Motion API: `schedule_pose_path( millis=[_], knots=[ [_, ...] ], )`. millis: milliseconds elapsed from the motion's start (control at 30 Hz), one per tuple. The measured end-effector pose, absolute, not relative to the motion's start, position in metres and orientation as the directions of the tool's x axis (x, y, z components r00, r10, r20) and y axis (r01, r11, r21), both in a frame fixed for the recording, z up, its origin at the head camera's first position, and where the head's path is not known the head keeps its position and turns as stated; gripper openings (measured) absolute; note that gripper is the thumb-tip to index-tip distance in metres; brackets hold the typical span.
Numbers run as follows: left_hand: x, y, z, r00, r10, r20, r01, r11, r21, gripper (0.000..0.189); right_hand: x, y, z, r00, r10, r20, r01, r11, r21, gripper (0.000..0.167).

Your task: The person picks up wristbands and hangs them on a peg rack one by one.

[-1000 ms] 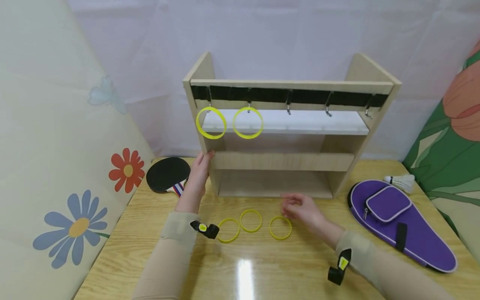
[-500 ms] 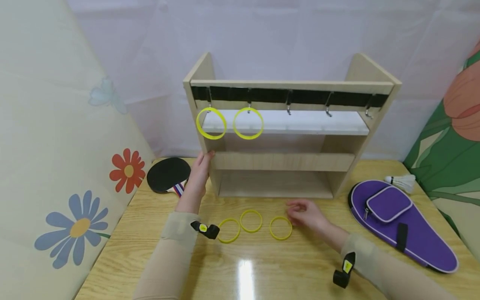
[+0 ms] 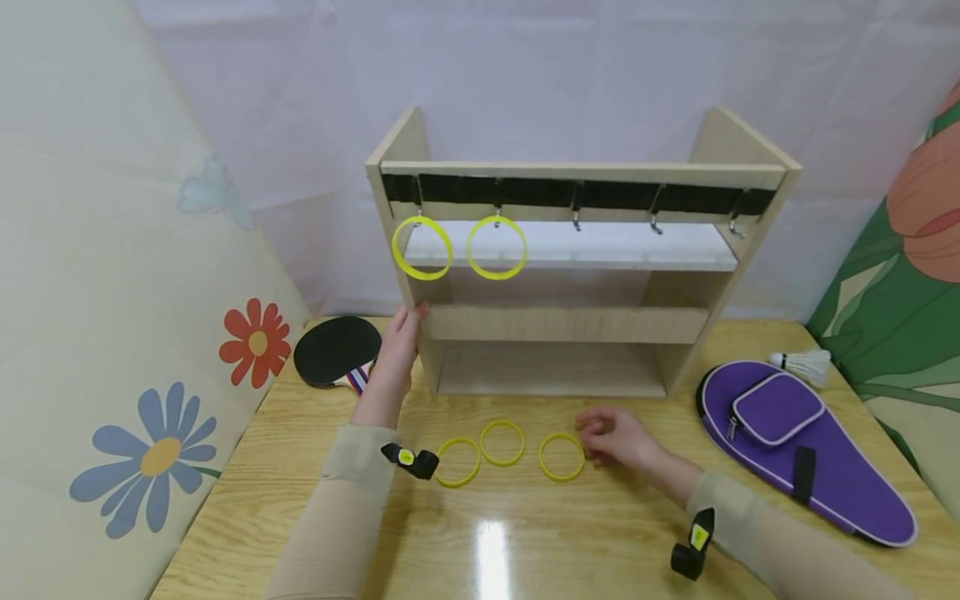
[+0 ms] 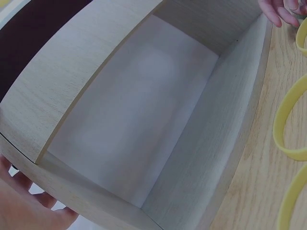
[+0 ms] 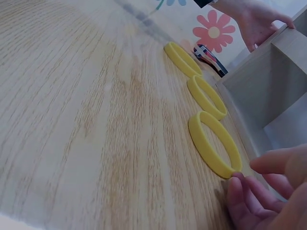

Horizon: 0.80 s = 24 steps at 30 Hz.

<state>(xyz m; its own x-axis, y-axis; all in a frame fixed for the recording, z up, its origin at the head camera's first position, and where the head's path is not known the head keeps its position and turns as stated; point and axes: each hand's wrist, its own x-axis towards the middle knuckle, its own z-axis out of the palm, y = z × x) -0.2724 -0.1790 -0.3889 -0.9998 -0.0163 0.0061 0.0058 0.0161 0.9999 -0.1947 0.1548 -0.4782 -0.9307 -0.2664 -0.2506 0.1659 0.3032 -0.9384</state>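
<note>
My left hand point(image 3: 401, 342) grips the left side panel of a small wooden shelf point(image 3: 566, 325), its thumb over the front edge. Two yellow rings hang from the shelf's left hooks: one ring point(image 3: 422, 248) at the far left, another ring point(image 3: 497, 248) beside it. Three more lie flat on the table: a left ring point(image 3: 437, 467), a middle ring point(image 3: 482, 446) and a right ring point(image 5: 206, 143). At the right ring's edge is my right hand point(image 3: 618, 442), fingers bent loosely. In the right wrist view its fingertips are right at the ring, with thumb and fingers apart.
Three bare hooks point(image 3: 656, 218) line the right part of the black strip point(image 3: 536, 191). A table tennis bat point(image 3: 337, 352) lies left of the shelf. To the right are a purple bat case point(image 3: 802, 450) and a shuttlecock point(image 3: 802, 365).
My right hand has drawn back slightly to the right and towards me, to the right ring's edge. My left hand keeps its place on the shelf, and the rings have stayed put.
</note>
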Motion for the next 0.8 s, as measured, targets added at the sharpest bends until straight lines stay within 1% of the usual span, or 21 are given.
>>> schedule_pose_path(
  millis=[400,800],
  knots=[
    [-0.2731,-0.1797,-0.3894,-1.000,-0.013,0.008,0.007,0.024,1.000,0.054,-0.1913,0.1529,-0.4789,-0.930,-0.250,-0.270,0.160,0.387,-0.908,0.033],
    [-0.2741,-0.1781,-0.3905,-1.000,-0.026,0.014,0.013,0.004,1.000,0.052,-0.1925,0.1506,-0.4812,-0.935,-0.274,-0.226,0.086,0.443,-0.892,0.028]
  ],
)
